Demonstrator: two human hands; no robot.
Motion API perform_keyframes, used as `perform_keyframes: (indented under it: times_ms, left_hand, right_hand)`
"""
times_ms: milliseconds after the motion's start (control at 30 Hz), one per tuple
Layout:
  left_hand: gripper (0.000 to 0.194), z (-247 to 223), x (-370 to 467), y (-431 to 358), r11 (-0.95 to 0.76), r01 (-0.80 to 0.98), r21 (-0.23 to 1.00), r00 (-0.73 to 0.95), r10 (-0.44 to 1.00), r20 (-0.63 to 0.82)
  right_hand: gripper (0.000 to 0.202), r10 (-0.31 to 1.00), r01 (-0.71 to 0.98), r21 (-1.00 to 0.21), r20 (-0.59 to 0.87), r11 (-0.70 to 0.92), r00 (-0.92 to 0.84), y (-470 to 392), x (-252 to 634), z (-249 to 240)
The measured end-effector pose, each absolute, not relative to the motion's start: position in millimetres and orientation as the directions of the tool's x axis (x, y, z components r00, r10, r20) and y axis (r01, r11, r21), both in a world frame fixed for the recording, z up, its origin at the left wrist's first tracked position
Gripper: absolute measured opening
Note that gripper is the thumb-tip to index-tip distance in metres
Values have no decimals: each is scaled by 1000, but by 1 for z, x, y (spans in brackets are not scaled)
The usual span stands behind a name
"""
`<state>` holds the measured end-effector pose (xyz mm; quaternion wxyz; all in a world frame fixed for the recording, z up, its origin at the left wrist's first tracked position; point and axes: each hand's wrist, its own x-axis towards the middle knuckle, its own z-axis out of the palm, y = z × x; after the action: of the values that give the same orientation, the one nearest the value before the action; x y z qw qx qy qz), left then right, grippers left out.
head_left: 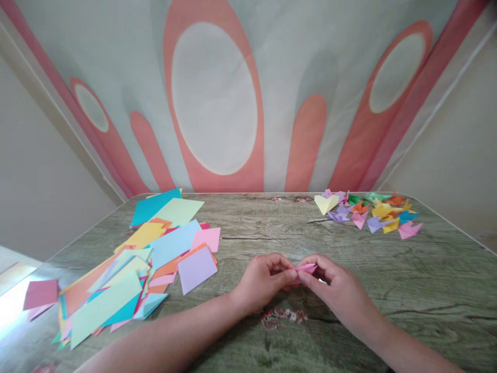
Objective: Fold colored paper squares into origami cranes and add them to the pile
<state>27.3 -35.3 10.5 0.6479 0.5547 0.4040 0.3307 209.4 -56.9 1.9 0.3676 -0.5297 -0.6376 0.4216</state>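
White glare washes the table at left; focus is soft.

Patterned backdrop — pink-rimmed ovals, pink bars — behind a wood-grain table.

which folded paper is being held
The pink paper, pinched by the left hand and right hand; the folded papers at far right lie on the table.

A pale grey backdrop rises in front of me, printed with white-centred coral ovals and rounded bars. Plain walls flank me, left wall greyish, right wall beige. My wood-grain table catches bright glare at far left.
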Motion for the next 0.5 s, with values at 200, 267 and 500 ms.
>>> perform_keyframes:
  times_ms: [200, 267, 500]
  left_hand:
    - [27, 7, 30, -38, 122, 10, 993, 447, 888, -113]
    - [26, 5, 30, -39, 129, 26, 991, 459, 879, -127]
    - [26, 12, 31, -42, 147, 55, 988, 504, 850, -155]
  right_hand:
    - [28, 969, 164, -986, -30, 11, -247, -55, 207, 9]
    - [28, 965, 115, -993, -33, -3, -262, -55, 207, 12]
    - [26, 956, 122, -992, -64, -30, -285, -60, 207, 16]
